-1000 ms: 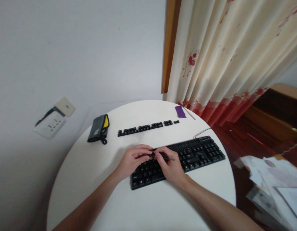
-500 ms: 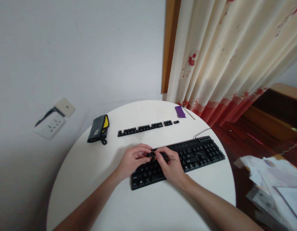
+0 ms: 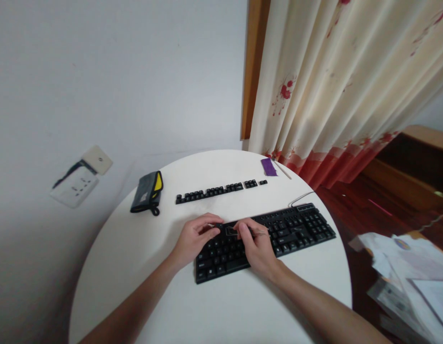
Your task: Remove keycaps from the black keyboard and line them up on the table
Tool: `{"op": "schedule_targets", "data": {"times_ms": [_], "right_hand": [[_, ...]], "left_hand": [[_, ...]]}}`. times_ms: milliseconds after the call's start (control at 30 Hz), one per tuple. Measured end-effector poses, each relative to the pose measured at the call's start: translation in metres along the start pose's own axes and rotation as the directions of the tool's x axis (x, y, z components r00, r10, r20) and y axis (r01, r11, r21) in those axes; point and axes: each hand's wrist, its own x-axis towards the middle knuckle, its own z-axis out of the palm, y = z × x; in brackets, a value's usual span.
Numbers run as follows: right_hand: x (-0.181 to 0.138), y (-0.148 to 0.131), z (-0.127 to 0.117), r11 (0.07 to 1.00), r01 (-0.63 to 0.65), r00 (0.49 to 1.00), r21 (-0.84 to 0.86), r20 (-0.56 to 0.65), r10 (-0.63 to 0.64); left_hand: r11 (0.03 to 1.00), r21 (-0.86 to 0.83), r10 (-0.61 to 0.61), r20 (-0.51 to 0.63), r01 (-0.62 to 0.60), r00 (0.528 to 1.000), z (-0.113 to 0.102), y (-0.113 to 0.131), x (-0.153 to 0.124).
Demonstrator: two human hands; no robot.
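Where the right hand (image 3: 256, 242) is, the keyboard (image 3: 287, 232) lies beneath.

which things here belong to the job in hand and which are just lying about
Likely part of the job:
black keyboard
loose keycaps lined up beyond it
wire-looped tool in the right hand

Apparently just lying about:
grey-and-yellow folded item
purple piece
thin stick beside it
papers off to the right

tbh I can't read any txt rn, whatever's printed on the kb (image 3: 296, 230) & grey pouch (image 3: 145, 193) is too tiny/blurry
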Motion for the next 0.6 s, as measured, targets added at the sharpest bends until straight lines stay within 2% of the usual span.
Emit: {"op": "schedule_targets", "data": {"times_ms": [200, 333, 433, 600], "right_hand": [[0.0015, -0.0024, -0.0017, 0.994, 0.110, 0.994, 0.012, -0.004, -0.110], [0.0017, -0.0021, -0.0004, 0.995, 0.079, 0.991, 0.055, 0.101, -0.084], [0.0004, -0.0001, 0.0005, 0.999, 0.044, 0.986, 0.021, 0.158, -0.047], [-0.0003, 0.0014, 0.0022, 0.998, 0.051, 0.984, -0.024, 0.174, -0.046]], "left_hand": [[0.998, -0.006, -0.060, 0.022, 0.060, 0.998, 0.0017, 0.0038, -0.0016], [0.997, -0.071, -0.033, 0.033, 0.036, 0.999, 0.0031, 0.0041, -0.0019], [0.994, -0.113, -0.003, 0.030, 0.006, 1.000, 0.0042, 0.0044, -0.0015], [0.993, -0.111, -0.026, 0.030, 0.029, 0.999, 0.0044, 0.0036, -0.0021]]}}
